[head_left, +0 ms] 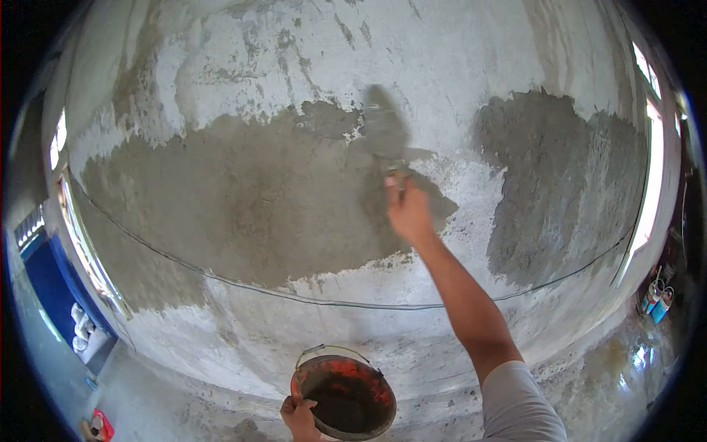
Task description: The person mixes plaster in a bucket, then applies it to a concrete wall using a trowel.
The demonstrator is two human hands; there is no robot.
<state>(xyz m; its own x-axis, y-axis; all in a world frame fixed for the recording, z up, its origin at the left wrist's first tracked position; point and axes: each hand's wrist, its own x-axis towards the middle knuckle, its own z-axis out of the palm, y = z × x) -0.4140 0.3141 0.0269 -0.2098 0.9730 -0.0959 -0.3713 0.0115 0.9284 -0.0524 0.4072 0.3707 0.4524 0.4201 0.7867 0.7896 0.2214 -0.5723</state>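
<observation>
My right hand (409, 208) is closed around the handle of a trowel (386, 127), whose blade is blurred by motion against the wall. Wet grey plaster (258, 199) covers a wide patch to the left of the trowel, and a second patch (541, 184) lies to its right. Low in front of me, my left hand (300, 418) grips the rim of a bucket (343, 398), thumb over the edge. The bucket is tilted toward me, reddish inside, with dark grey mix in it and a wire handle standing at its far rim.
A thin cable (317, 301) sags across the wall below the plaster. Bright window openings (651, 177) stand at both sides. White sacks (82, 327) lie by a blue door (55, 283) at left. Blue containers (661, 303) stand at far right, and a red item (103, 425) lies at lower left.
</observation>
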